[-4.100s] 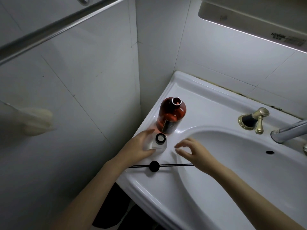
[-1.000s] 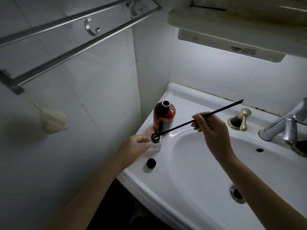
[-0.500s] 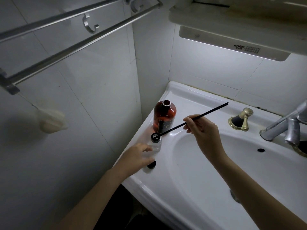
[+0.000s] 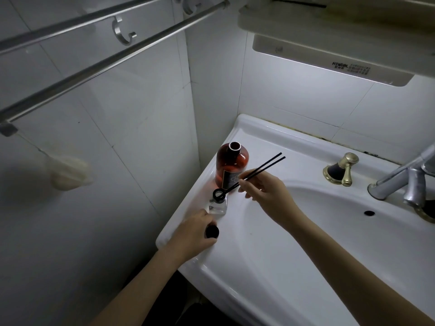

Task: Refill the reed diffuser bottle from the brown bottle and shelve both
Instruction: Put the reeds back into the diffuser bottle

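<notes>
The sink ledge is a narrow strip. The tiled wall stands close on the outer side of the left hand, and the basin drops away under the right forearm, wide and open. The left hand lies near the ledge's front corner, just inside the outer edge. Its thumb and fingers are curled round a small black cap, which sits on the ledge.

Just beyond the left fingertips stands the clear diffuser bottle, upright. Beyond that, close to the wall corner, is the brown bottle, upright with its neck uncapped.

The right hand hovers between the two bottles and the basin. Its fingertips pinch two black reeds — their lower ends sit in the diffuser bottle's black neck, and the upper ends slant up across the brown bottle's front. A tap and a brass knob stand well off to the right hand's outer side. A towel rail runs high over the left hand, and a shelf hangs above, beyond the right.
</notes>
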`<action>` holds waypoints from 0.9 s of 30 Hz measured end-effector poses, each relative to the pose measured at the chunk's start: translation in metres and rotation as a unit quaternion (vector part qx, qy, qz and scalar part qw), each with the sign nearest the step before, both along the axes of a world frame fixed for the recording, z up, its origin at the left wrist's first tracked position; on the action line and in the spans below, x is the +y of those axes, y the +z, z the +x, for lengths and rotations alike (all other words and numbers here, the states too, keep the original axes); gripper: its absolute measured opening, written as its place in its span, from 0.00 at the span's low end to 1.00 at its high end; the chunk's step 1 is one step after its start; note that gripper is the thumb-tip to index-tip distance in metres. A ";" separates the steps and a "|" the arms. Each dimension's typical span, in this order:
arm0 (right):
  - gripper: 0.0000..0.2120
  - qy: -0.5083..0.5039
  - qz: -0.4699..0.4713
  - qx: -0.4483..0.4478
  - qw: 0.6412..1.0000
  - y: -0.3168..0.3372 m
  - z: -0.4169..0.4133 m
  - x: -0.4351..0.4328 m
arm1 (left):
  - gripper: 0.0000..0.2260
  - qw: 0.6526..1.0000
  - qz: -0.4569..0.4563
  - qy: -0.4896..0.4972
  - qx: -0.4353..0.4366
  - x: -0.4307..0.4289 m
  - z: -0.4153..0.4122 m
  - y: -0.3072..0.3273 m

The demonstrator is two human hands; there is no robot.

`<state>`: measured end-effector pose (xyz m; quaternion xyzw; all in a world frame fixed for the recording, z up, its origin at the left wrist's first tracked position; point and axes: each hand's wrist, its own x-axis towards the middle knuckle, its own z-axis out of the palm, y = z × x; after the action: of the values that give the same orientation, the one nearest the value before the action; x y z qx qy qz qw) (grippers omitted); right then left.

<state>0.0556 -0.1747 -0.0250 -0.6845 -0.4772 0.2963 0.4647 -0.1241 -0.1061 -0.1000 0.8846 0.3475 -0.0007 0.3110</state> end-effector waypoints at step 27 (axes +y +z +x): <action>0.11 0.076 -0.167 0.237 0.954 -0.032 -0.009 -0.026 | 0.14 0.957 -0.154 0.046 -0.242 0.000 0.020 0.048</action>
<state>0.0463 -0.2012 -0.0572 -0.6242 -0.3477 0.5602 0.4191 -0.1045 -0.1064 -0.0517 0.7827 0.2981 0.1747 0.5177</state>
